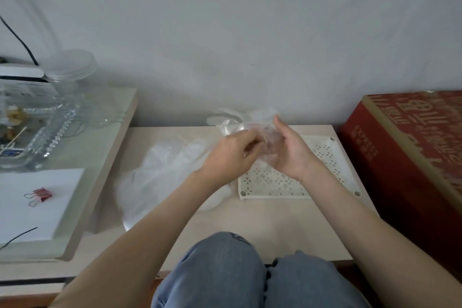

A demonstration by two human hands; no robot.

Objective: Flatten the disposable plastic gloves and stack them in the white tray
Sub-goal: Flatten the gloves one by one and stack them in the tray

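A crumpled clear plastic glove (246, 124) is held up between both hands above the low table. My left hand (232, 155) pinches its near side with curled fingers. My right hand (290, 151) cups the glove from the right, palm turned inward. Below and right of the hands lies the white perforated tray (275, 186); a thin clear film seems to lie in its right part. A loose pile of clear plastic gloves (162, 177) lies on the table left of the tray, partly behind my left forearm.
A red cardboard box (410, 147) stands against the table's right edge. On the left, a higher glass-topped table (100, 147) carries a glass tray, a clear jar, white paper and red binder clips (40, 195). My knees (250, 275) are at the table's front edge.
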